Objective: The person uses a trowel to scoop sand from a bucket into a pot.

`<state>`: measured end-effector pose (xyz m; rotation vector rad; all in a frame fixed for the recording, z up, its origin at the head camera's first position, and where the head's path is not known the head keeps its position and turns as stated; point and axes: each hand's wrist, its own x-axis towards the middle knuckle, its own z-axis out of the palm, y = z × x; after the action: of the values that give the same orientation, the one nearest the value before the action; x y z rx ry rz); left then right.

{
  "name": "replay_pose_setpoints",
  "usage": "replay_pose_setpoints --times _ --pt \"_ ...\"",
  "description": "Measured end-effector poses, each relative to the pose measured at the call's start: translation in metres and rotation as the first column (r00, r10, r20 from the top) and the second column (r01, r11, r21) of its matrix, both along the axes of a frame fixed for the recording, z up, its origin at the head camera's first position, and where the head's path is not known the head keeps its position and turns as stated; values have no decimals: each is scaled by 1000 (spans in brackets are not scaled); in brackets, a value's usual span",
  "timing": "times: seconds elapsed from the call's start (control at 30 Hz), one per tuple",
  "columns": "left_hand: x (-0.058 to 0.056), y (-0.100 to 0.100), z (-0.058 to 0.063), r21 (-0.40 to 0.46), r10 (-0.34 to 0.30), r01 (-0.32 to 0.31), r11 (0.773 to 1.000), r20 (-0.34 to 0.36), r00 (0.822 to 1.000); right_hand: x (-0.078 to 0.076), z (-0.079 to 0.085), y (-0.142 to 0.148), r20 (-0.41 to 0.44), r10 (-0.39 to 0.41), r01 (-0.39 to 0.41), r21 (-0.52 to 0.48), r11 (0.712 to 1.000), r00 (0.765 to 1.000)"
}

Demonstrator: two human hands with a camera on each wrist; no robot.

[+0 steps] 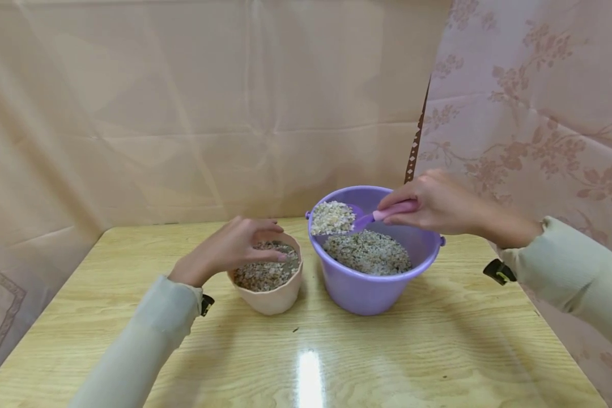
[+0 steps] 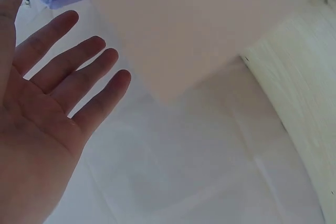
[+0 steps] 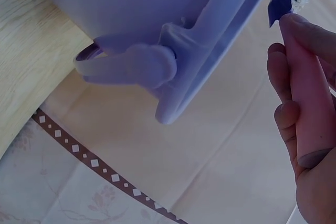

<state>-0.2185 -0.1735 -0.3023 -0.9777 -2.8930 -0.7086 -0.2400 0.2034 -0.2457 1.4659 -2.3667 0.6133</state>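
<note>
My right hand [image 1: 428,204] grips the pink handle of a small purple scoop [image 1: 365,221], fingers curled round it in the right wrist view. Pale gravel [image 1: 332,218] is heaped on the scoop, which is over the left part of a purple bucket [image 1: 367,292]. More gravel [image 1: 369,252] lies inside that bucket. To its left stands a smaller beige pot [image 1: 272,303], holding darker, brownish gravel [image 1: 262,277]. Above the pot's left side is my left hand [image 1: 237,246], thumb and fingers spread apart; the left wrist view shows its bare palm [image 2: 39,124] beside the pot's wall.
Both containers stand on a wood-grain table [image 1: 387,357] near its back edge. A beige cloth [image 1: 183,113] hangs behind, and a floral cloth [image 1: 540,124] hangs at the right. The bucket's handle [image 3: 115,66] hangs down outside its wall.
</note>
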Motion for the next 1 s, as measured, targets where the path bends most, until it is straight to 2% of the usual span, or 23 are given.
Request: replay_pose_setpoints --times 0.2,0.37,0.7,1.0 --pt "0 -10 -5 -23 22 -21 1000 15 1000 2 1 -5 11 17 -17 -16 1000 1000" --pt "2 -18 -6 -32 50 -49 998 34 998 2 2 -12 -14 30 -30 5 1000 999" --pt "7 -33 -14 10 70 -71 997 45 997 0 1 -31 6 71 -71 27 997 997" --pt "11 -43 -19 23 84 -85 996 51 995 -1 -3 -40 21 69 -70 37 997 997"
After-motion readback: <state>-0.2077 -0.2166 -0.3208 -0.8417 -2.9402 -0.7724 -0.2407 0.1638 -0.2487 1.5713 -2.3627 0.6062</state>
